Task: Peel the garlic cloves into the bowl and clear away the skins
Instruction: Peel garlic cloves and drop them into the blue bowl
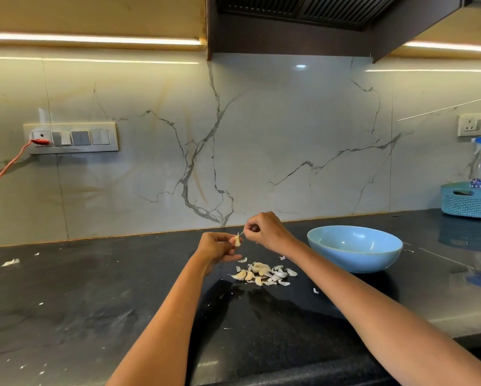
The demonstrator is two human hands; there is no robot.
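Head view: left hand [217, 247] pinches a garlic clove [236, 240] above the counter; right hand [267, 231] pinches a skin strip [242, 233] off its tip. Blue bowl [354, 247] sits right, apparently empty. Risk: strip tears short, or clove slips onto the pile [263, 273]. Black counter [94, 302], skin flecks scattered; marble backsplash [261, 135].

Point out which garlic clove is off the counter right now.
The garlic clove held in the left hand; the right hand pulls its skin. The other cloves lie on the counter.
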